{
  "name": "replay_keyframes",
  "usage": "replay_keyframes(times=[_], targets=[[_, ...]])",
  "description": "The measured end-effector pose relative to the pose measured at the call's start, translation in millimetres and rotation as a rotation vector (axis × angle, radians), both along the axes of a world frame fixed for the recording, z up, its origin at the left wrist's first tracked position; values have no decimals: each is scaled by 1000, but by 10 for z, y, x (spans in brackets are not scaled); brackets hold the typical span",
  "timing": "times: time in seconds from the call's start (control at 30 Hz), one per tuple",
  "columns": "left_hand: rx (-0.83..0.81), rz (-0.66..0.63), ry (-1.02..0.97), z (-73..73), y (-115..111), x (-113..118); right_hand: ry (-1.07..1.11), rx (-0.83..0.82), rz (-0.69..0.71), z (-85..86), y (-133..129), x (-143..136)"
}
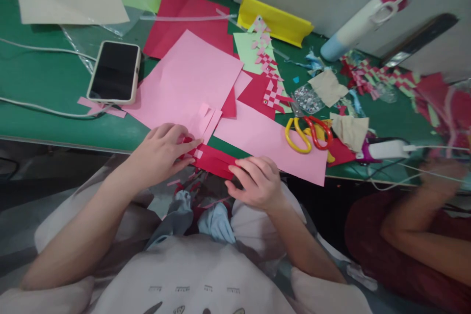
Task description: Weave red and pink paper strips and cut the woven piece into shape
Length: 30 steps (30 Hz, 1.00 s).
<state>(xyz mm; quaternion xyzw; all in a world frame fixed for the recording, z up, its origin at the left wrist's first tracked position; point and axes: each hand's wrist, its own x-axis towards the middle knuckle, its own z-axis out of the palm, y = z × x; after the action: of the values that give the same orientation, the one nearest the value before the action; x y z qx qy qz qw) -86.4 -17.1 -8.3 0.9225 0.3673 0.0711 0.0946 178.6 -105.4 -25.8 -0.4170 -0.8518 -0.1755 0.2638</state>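
My left hand (165, 149) pinches the left end of a red paper strip piece (217, 161), where pink strips (208, 122) cross it in a small woven check. The pink strips point up and away over the table edge. With bent fingers, my right hand (255, 179) grips the right end of the same red paper. Just beyond lie a large pink sheet (184, 73) and a long pink sheet (272, 142). Finished woven paper fish (273, 95) with round eyes lie in a row on pale green paper (245, 51).
Yellow-handled scissors (298, 136) and red-handled ones lie at the right, near a bag of small eyes (308, 99). A phone (115, 72) rests at left, a bottle (364, 19) at back right. Another person's arm (423, 221) is at far right.
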Motion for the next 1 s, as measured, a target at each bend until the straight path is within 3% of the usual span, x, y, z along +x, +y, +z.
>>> replay_keyframes(times=[0.13, 0.27, 0.47, 0.7, 0.8, 0.9, 1.0], targets=[[10, -7, 18, -1, 2, -6, -83, -172, -57, -62, 23, -432], [16, -8, 15, 17, 1, -6, -109, -249, -110, -221, -15, -655], [-2, -16, -12, 25, 19, -26, -103, -197, -142, -304, -43, -695], [-156, -45, -85, 37, 93, -150, -83, -172, -146, -301, -16, -715], [-229, -15, -170, 98, 137, -283, -77, -160, -149, -303, -11, -722], [-195, 79, -212, 186, 157, -412, -72, -140, -152, -302, -7, -730], [-167, 77, -203, 226, 135, -473, -65, -162, -151, -297, -9, -734]])
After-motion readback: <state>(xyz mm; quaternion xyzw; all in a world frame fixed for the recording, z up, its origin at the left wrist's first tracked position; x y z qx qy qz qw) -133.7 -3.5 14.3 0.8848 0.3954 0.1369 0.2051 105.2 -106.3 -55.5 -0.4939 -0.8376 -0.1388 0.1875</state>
